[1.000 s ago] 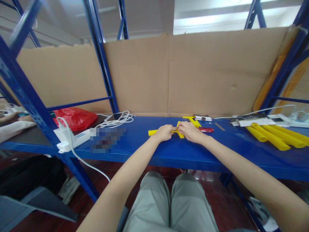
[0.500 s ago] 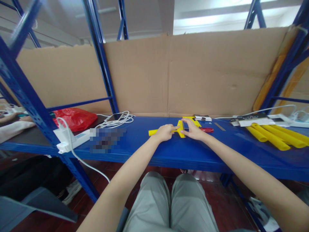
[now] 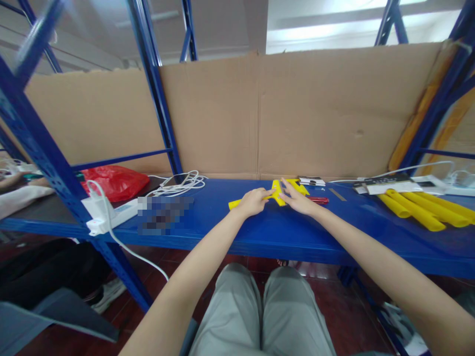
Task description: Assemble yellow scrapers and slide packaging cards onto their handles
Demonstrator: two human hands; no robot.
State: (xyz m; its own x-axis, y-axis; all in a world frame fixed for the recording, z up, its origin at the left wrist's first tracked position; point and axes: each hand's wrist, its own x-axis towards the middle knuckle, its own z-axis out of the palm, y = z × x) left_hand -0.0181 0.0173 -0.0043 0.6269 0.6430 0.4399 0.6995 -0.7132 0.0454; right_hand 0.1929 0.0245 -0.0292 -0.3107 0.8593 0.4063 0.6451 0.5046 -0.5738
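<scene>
A yellow T-shaped scraper point(image 3: 278, 193) lies over the blue tabletop, its wide head to the right and its handle pointing left. My left hand point(image 3: 254, 201) is closed round the handle, with the index finger stretched along the neck to the head. My right hand point(image 3: 297, 200) is beside the head's right edge, fingers and thumb apart, seemingly touching that edge. Behind the right hand lies a second yellow scraper point(image 3: 302, 187), partly covered. A red-handled tool point(image 3: 319, 200) lies just right of that hand, its other end hidden.
A thin grey blade-like strip point(image 3: 338, 194) and a small white-and-black packet point(image 3: 312, 181) lie to the right. Several yellow tubes point(image 3: 426, 210) are at far right. On the left are a white power strip point(image 3: 124, 213), coiled white cable point(image 3: 183, 184) and red bag point(image 3: 115, 183). Cardboard point(image 3: 315, 109) stands behind.
My right hand's fingers have straightened and spread from their earlier curl at the scraper's head. The head has tilted and shifted slightly away from me. My left hand keeps its hold.
</scene>
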